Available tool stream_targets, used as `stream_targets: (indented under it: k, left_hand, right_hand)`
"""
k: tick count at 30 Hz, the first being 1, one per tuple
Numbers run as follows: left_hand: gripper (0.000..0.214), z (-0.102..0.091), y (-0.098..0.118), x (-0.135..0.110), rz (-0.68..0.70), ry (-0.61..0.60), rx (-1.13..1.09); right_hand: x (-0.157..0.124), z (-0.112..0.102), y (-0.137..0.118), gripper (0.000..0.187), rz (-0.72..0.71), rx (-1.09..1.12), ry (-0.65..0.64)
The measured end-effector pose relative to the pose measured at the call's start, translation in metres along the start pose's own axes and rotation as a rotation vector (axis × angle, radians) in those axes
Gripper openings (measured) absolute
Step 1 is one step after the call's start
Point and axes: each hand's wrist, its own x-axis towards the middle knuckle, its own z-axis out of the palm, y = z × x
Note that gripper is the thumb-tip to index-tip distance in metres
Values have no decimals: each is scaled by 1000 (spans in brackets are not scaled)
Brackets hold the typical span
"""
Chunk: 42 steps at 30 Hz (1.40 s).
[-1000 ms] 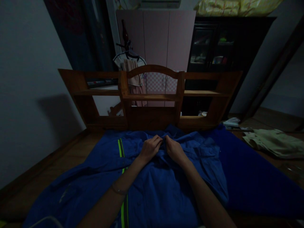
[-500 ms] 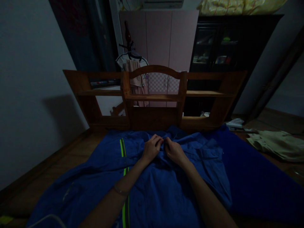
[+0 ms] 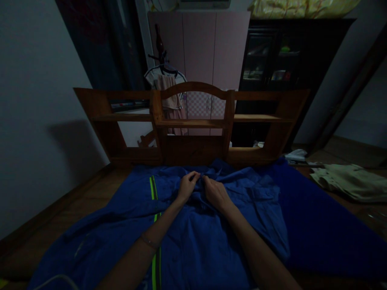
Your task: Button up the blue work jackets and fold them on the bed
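A blue work jacket [image 3: 193, 237] with a bright yellow-green stripe [image 3: 155, 197] lies spread out flat in front of me on a wooden surface. Both of my hands rest near its collar, close together. My left hand [image 3: 186, 186] pinches the cloth with curled fingers. My right hand [image 3: 214, 192] is closed on the same fold just to the right, its fingertips almost touching the left hand's. A thin bracelet [image 3: 148, 241] sits on my left wrist.
A wooden shelf headboard [image 3: 193, 121] stands right behind the jacket. A pale green garment [image 3: 350, 181] lies at the right. Behind are a pink wardrobe [image 3: 199, 52], a dark glass cabinet [image 3: 272, 60] and clothes on a stand [image 3: 165, 84]. A grey wall [image 3: 36, 121] is at left.
Both hands have shifted slightly left along the collar area, still pinching the blue cloth. The view has swung a little.
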Motion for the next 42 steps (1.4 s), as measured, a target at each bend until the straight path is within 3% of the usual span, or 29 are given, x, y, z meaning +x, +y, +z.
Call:
stream_targets:
  k: [3,7,10,15,21,26,34,39,42]
  left_hand:
    - [30,-1,-1,4,-11,-25,-58]
    - [34,6,1,3,-40,-19,-137]
    - [42,13,-2,1,-98,3,-154]
    - [33,14,-7,2,-98,16,-223]
    - [26,4,-5,3,-280,0,-486]
    - [28,1,-7,2,-372,-21,-584]
    - [31,-4,-13,6,-551,-79,-729]
    - [34,-4,-24,7,-619,-2,-724]
    - [28,-2,-27,5,-634,58,-694]
  right_hand:
    - [1,2,-3,27,44,50,46]
    - [4,1,-2,28,218,50,152]
    - [5,-1,0,23,285,17,143]
    - [4,-2,0,22,243,52,154]
    - [4,-4,-3,20,182,114,152]
    - [4,-8,-5,21,159,177,125]
    - [2,-17,-8,24,-17,234,90]
    - [1,-16,-21,22,-58,251,68]
    - [4,-16,-17,22,34,231,110]
